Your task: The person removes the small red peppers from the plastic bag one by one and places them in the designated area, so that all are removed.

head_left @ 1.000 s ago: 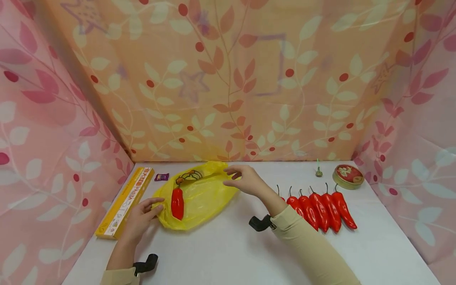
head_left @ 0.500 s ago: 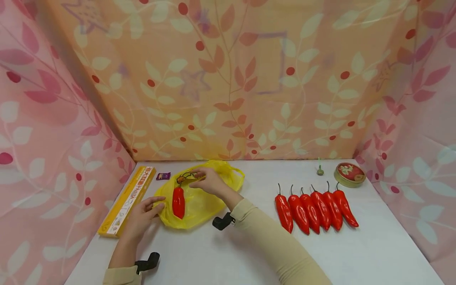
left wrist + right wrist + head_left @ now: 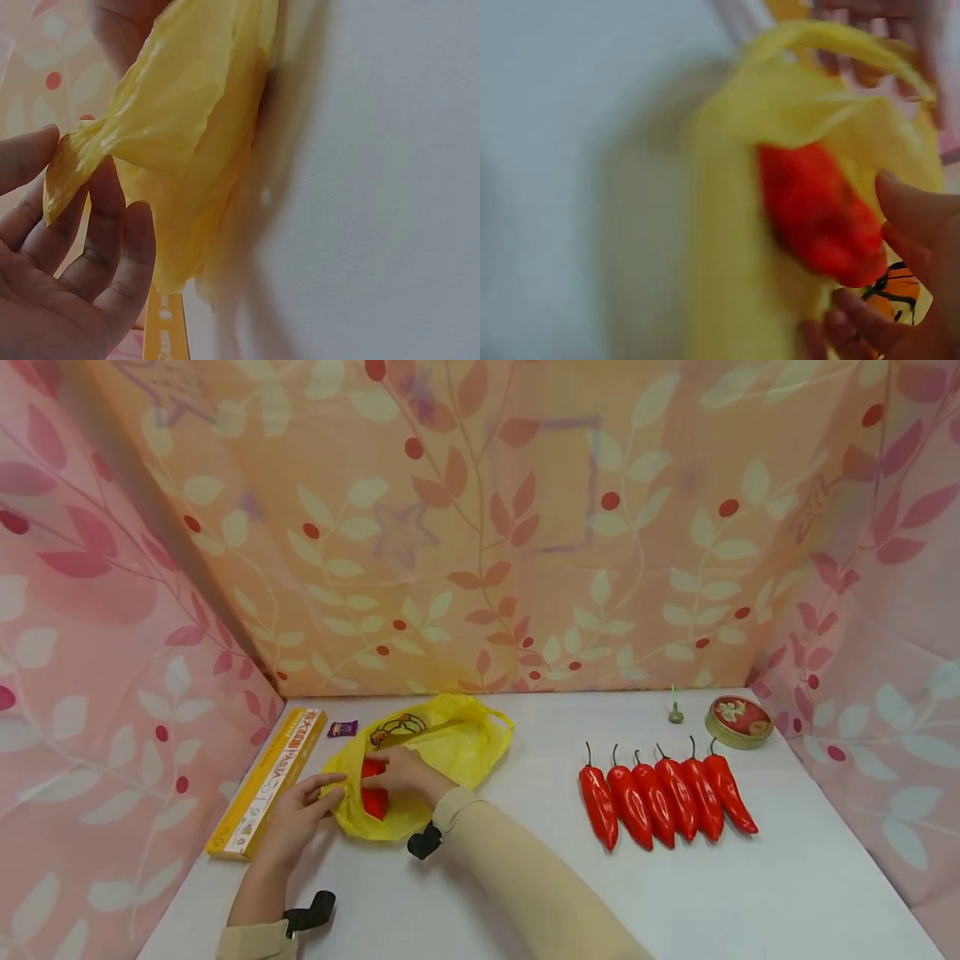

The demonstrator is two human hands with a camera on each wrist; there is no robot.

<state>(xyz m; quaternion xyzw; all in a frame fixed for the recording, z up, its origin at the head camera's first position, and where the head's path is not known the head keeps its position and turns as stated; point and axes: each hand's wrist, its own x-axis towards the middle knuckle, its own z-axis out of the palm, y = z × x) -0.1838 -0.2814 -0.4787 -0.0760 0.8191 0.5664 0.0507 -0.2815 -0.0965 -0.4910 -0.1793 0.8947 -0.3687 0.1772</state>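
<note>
A yellow plastic bag (image 3: pixel 450 743) lies at the left of the white table (image 3: pixel 525 877). My left hand (image 3: pixel 328 791) pinches the bag's near-left edge between thumb and fingers; the left wrist view shows that pinched fold of the bag (image 3: pixel 187 127). My right hand (image 3: pixel 381 770) reaches across and lies over a red pepper (image 3: pixel 372 803) at the bag. In the blurred right wrist view the thumb and fingers (image 3: pixel 915 217) curl round the red pepper (image 3: pixel 817 217), with the yellow bag (image 3: pixel 780 120) folded about it. Several more red peppers (image 3: pixel 663 793) lie in a row at the right.
A long yellow pasta box (image 3: pixel 266 781) lies along the left wall beside my left hand. A small purple wrapper (image 3: pixel 342 729) sits behind the bag. A round red tin (image 3: pixel 738 721) and a small green-topped item (image 3: pixel 675 714) stand at the back right. Patterned cloth walls enclose the table.
My right hand has come leftward and down from the bag's far rim onto the red pepper. The left hand has kept its pinch on the bag's edge.
</note>
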